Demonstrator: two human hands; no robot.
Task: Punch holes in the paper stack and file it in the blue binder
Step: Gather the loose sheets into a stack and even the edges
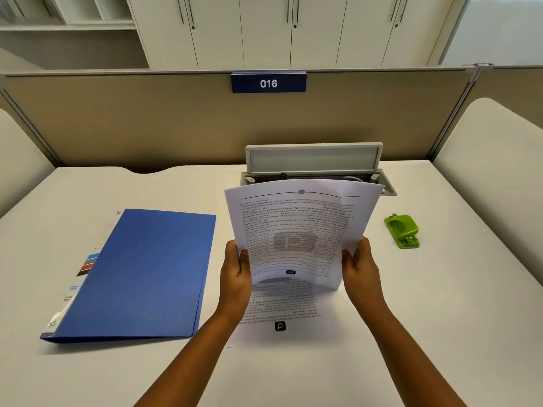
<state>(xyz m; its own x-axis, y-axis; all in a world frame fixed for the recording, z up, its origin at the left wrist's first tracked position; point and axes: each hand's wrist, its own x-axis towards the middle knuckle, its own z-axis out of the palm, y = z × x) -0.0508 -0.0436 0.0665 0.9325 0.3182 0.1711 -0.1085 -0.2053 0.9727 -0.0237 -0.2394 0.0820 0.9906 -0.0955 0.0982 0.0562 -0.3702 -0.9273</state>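
I hold a stack of printed white paper upright at the middle of the desk, its lower edge resting on another printed sheet that lies flat. My left hand grips the stack's left edge and my right hand grips its right edge. The text on the pages is upside down to me. The closed blue binder lies flat to the left, with coloured index tabs sticking out on its left side. A green hole punch sits on the desk to the right, apart from both hands.
An open cable hatch with a raised grey lid sits just behind the paper. Beige partition walls enclose the white desk, with a blue "016" sign on the back wall. Cabinets stand beyond.
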